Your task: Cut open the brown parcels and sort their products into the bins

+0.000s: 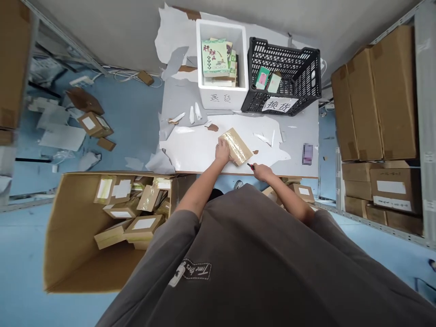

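Note:
A small cardboard box (237, 144), banded with shiny clear tape, lies at a slant on the white, torn-paper surface of the table (200, 159). My left hand (223, 151) grips the box at its left side, fingers bent over the edge. In my right hand (262, 172) is a small red and black utility knife (251, 166). Its tip points at the near right corner of the box; whether it touches the cardboard I cannot tell. My right fingers are wrapped round the handle and partly hidden.
Behind the box stand a white foam bin (223, 97) with packets and a black plastic crate (282, 50) holding two small boxes. Left of me, a large open carton (71, 236) contains several parcels. Shelved cartons (391, 91) line the right. Paper scraps (195, 113) litter the table.

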A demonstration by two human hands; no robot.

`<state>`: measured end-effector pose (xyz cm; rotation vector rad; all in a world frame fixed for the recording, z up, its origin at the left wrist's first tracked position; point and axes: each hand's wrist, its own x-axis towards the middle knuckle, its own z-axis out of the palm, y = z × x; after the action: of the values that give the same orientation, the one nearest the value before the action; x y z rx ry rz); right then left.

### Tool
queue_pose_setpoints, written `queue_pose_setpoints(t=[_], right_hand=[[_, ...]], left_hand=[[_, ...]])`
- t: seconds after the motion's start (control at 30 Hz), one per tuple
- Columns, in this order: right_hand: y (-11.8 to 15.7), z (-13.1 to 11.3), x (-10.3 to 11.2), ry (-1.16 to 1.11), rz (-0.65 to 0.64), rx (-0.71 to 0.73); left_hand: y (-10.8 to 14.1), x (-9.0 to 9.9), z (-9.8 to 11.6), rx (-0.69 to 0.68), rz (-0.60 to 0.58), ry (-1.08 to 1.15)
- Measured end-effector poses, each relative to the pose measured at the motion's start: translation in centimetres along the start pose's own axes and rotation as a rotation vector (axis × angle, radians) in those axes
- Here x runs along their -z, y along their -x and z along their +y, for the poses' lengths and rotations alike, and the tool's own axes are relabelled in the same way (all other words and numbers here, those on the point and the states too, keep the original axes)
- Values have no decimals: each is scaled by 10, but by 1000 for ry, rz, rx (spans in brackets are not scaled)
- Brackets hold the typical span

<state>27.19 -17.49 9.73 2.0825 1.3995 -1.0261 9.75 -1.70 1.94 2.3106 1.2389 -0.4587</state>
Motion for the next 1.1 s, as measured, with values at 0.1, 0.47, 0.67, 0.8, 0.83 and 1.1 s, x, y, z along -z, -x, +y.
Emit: queue_pose_setpoints(t=[0.1,0.47,0.67,0.8,0.83,1.1], right_hand=[[-10,20,-4,-206,179,-2],[-118,9,-16,-590,329,5],[-135,6,-1,-540,279,108],[-142,3,8,-555,247,128],[-140,4,7,-561,254,143],[-87,47,-32,-596,203,323]], left_hand=[[3,6,1,-44,28,-37],[0,11,20,-436,-129,-142],[-12,8,37,-386,-141,-255],[7,1,33,-257,-61,-239],[13,-2,33,-228,-28,-224],[26,-17,48,-55,-13,-191]])
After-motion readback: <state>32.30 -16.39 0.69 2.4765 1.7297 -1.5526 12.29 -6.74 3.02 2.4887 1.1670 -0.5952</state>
